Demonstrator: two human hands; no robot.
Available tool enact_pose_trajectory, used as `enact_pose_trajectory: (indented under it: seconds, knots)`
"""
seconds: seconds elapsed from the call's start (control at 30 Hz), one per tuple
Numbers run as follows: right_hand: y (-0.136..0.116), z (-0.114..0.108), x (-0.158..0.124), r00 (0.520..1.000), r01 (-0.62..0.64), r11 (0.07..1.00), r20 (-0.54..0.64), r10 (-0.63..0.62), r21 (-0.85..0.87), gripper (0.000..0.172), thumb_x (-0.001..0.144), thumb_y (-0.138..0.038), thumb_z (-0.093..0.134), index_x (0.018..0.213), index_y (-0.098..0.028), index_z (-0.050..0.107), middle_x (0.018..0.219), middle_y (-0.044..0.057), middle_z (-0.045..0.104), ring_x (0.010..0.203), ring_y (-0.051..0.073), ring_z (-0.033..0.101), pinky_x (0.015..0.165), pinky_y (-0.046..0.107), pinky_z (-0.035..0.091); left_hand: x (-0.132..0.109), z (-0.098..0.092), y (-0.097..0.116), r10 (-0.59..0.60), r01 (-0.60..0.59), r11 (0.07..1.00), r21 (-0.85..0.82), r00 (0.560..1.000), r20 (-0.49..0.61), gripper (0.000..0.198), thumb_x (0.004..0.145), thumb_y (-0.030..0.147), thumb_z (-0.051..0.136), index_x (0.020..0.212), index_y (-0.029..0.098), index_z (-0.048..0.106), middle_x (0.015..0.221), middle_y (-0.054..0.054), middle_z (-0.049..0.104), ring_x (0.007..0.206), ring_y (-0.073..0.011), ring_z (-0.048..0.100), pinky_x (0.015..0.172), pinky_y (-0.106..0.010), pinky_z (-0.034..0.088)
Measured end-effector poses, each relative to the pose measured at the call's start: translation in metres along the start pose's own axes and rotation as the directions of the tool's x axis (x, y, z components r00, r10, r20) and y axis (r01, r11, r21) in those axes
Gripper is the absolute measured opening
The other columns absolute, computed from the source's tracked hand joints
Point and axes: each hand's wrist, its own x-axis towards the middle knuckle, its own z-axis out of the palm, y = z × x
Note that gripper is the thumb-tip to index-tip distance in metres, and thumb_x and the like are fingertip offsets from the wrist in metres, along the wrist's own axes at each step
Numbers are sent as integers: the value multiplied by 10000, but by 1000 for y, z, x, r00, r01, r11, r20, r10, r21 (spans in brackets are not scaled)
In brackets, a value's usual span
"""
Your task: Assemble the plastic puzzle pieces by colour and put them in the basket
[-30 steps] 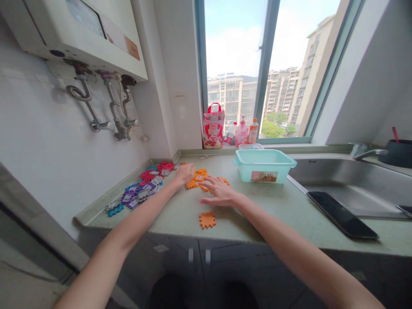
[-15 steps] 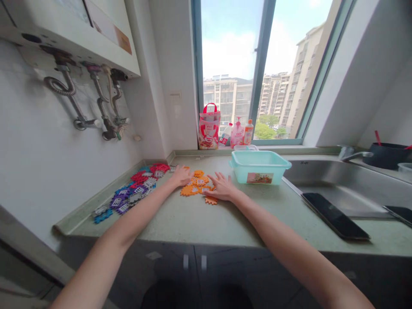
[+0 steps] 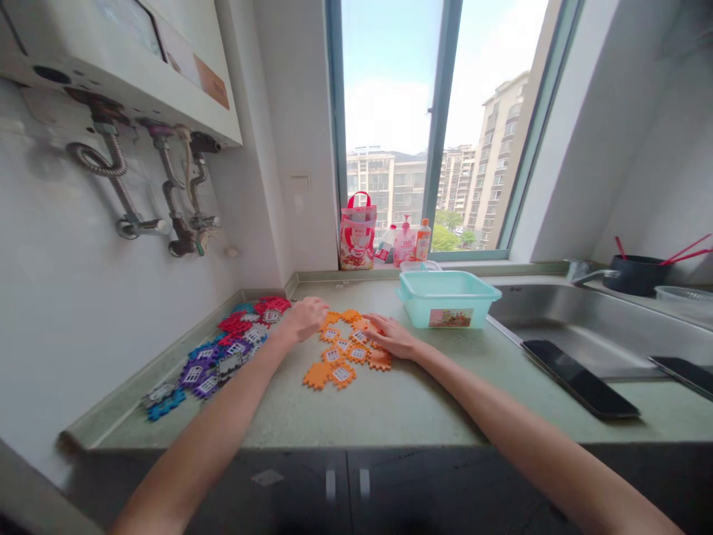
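Note:
Orange interlocking plastic tiles (image 3: 342, 354) with toothed edges, several printed with white window grids, lie spread on the counter between my hands. My right hand (image 3: 394, 337) rests over the right side of them, fingers stretched out and touching tiles. At their upper left, my left hand (image 3: 304, 319) has its fingers curled together, closed; whatever is under or in the fingers is hidden. Beyond my left forearm is a heap of red tiles (image 3: 271, 305), purple tiles (image 3: 196, 371), blue tiles (image 3: 167, 405) and grey tiles, partly covered by that arm.
A light-green plastic tub (image 3: 417, 305) stands right of the tiles, near the sink (image 3: 535, 316). A black phone (image 3: 579, 377) lies at the sink's front edge. A red-and-white bag (image 3: 357, 236) and several bottles stand by the window. A water heater (image 3: 167, 67) hangs upper left.
The orange tiles are more spread out, with some now nearer the counter's front. My left hand has gone from spread to curled. The camera view has shifted slightly.

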Motion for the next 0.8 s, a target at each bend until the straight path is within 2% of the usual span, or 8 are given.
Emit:
enact_pose_trajectory:
  seconds: [0.1, 0.17, 0.27, 0.33, 0.57, 0.67, 0.73, 0.8]
  knots:
    - [12, -7, 4, 997, 7, 1000, -73, -6, 18, 546, 1100, -476, 354, 1535, -221, 562, 1571, 117, 569, 1466, 275, 516, 1237, 491, 381, -3, -24, -28, -18, 29, 998, -54, 979, 205, 412, 859, 314, 569, 1198, 243, 791, 1204, -57, 791, 1104, -242, 724, 983, -310, 557]
    - [21, -12, 5, 996, -6, 1000, -92, 4, -13, 475, 1081, -384, 407, 1457, -213, 642, 1491, 126, 641, 1408, 287, 574, 1213, 496, 416, -6, -33, -41, -56, 83, 994, -67, 940, 337, 522, 745, 304, 680, 1258, 255, 767, 1236, -43, 782, 1067, -232, 736, 898, -262, 568]
    - [32, -19, 4, 997, -17, 999, -82, 13, -41, 423, 1033, -267, 481, 1392, -227, 701, 1380, 111, 720, 1301, 288, 659, 1158, 482, 478, -7, -34, -49, -98, 127, 991, -31, 882, 462, 713, 660, 317, 780, 1367, 265, 709, 1308, -53, 752, 1071, -234, 727, 885, -250, 554]
    - [35, -23, 2, 997, -12, 999, -70, 9, -47, 420, 1006, -233, 523, 1382, -243, 709, 1372, 93, 728, 1281, 286, 675, 1143, 472, 494, -7, -30, -53, -106, 132, 991, -16, 860, 500, 763, 645, 329, 811, 1396, 267, 689, 1307, -54, 751, 1067, -237, 716, 884, -259, 544]
    - [27, -22, -2, 993, 104, 995, -49, -104, -5, 329, 998, -325, 619, 1270, -220, 770, 1449, 139, 673, 1367, 307, 624, 1169, 462, 471, -4, -17, -75, -156, 193, 981, -21, 847, 508, 577, 596, 484, 850, 1115, 241, 789, 1163, -52, 790, 973, -247, 732, 800, -269, 543]
    - [22, -20, 0, 992, 125, 992, -19, -125, 24, 277, 975, -295, 644, 1195, -217, 793, 1317, 121, 754, 1275, 295, 686, 1102, 434, 521, -3, -10, -74, -144, 162, 987, -13, 906, 399, 550, 614, 451, 813, 1111, 220, 770, 1158, -73, 784, 1004, -263, 732, 835, -293, 559]
    - [21, -19, 1, 990, 137, 990, -25, -137, 34, 237, 958, -297, 674, 1140, -218, 802, 1214, 102, 794, 1157, 280, 735, 1043, 414, 550, 0, -2, -67, -51, 72, 995, -65, 958, 282, 570, 653, 426, 770, 1181, 212, 746, 1203, -76, 768, 1055, -256, 724, 913, -294, 556]
    - [22, -20, 2, 989, 143, 990, -49, -142, 13, 218, 945, -314, 703, 1108, -211, 804, 1141, 100, 807, 1069, 265, 750, 1002, 397, 561, 4, 6, -60, 60, -38, 992, -119, 979, 192, 582, 680, 405, 734, 1228, 206, 731, 1262, -76, 746, 1126, -249, 707, 1000, -285, 531]
